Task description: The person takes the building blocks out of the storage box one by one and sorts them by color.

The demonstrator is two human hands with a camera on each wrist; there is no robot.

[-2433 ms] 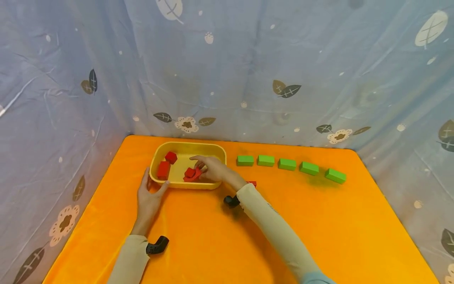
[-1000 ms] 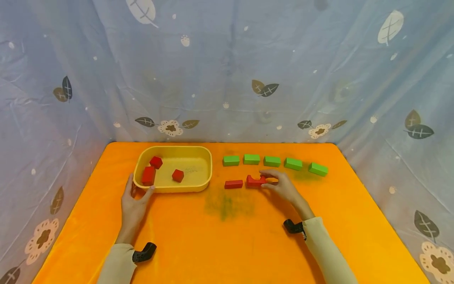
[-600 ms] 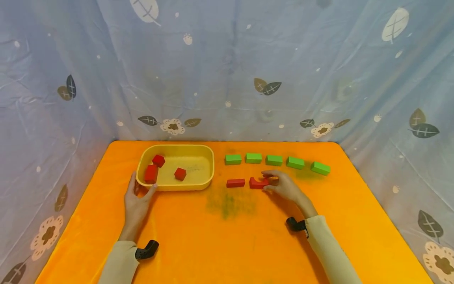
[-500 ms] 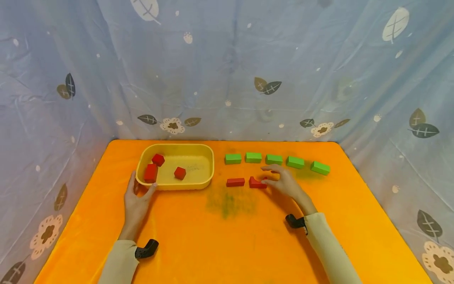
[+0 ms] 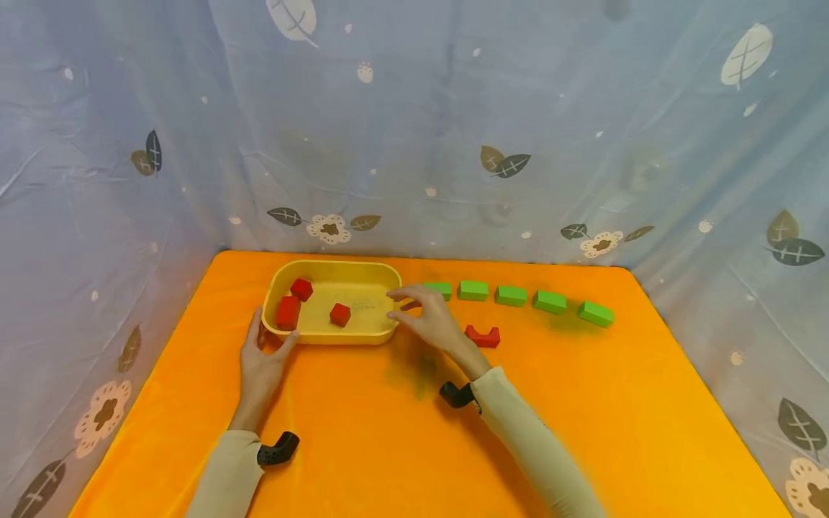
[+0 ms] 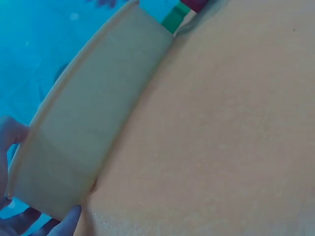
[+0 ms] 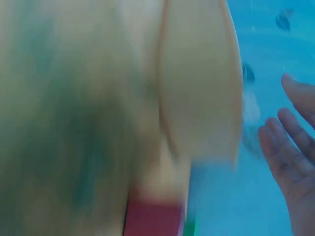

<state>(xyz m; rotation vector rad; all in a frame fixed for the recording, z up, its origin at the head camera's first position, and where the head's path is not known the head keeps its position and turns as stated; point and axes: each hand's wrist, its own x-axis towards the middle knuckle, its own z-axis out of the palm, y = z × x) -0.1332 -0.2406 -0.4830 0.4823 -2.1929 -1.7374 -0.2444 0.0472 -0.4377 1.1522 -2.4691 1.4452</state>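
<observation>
My left hand point(image 5: 262, 367) holds the front left corner of a yellow plastic tub point(image 5: 343, 339), the thumb at its front rim and the fingers round its left end. In the left wrist view, fingertips point(image 6: 71, 219) touch the tub's outer wall. Inside lie a larger red block point(image 5: 288, 313) and two red cubes, one at the back point(image 5: 301, 289) and one near the middle point(image 5: 340, 314). My right hand point(image 5: 430, 320) hovers at the tub's right end, fingers apart and holding nothing. Right of it, a red notched block point(image 5: 483, 337) rests on the table, notch upward.
Several green blocks point(image 5: 473, 291) form a spaced row along the back; the hand partly covers the leftmost. A red block point(image 7: 153, 219) shows in the right wrist view, hidden in the head view. An orange cloth point(image 5: 388, 446) covers the table; curtains point(image 5: 427, 129) stand behind.
My right hand took the notched block from the tub, set it right of another red block, let go, and moved left back to the tub. My left hand keeps its hold.
</observation>
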